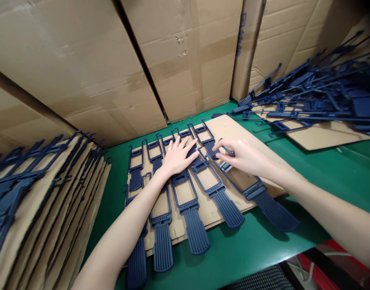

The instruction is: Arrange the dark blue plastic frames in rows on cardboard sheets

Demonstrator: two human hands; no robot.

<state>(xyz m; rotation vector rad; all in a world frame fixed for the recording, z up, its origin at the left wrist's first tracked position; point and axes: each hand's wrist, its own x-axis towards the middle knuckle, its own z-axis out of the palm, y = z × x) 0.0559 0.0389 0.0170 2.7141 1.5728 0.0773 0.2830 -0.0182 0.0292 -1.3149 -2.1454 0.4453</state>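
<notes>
My left hand [179, 156] lies flat with its fingers spread, pressing on dark blue plastic frames laid in rows on a cardboard sheet [227, 125]. Each frame has a rectangular opening and a ribbed paddle-shaped end. With thumb and fingers pinched, my right hand [244, 155] grips the upper end of the rightmost front-row plastic frame [254, 187], and covers part of it. That frame lies slanted, its paddle reaching past the cardboard's front edge. Just left of it is another plastic frame [213, 187]. My left forearm hides parts of the frames at the left.
Stacked cardboard sheets [67, 201] with blue frames between them stand at the left. A tangled pile of blue plastic parts [321, 96] lies on cardboard at the right. Large cardboard boxes [188, 60] wall off the back of the green table [248, 249].
</notes>
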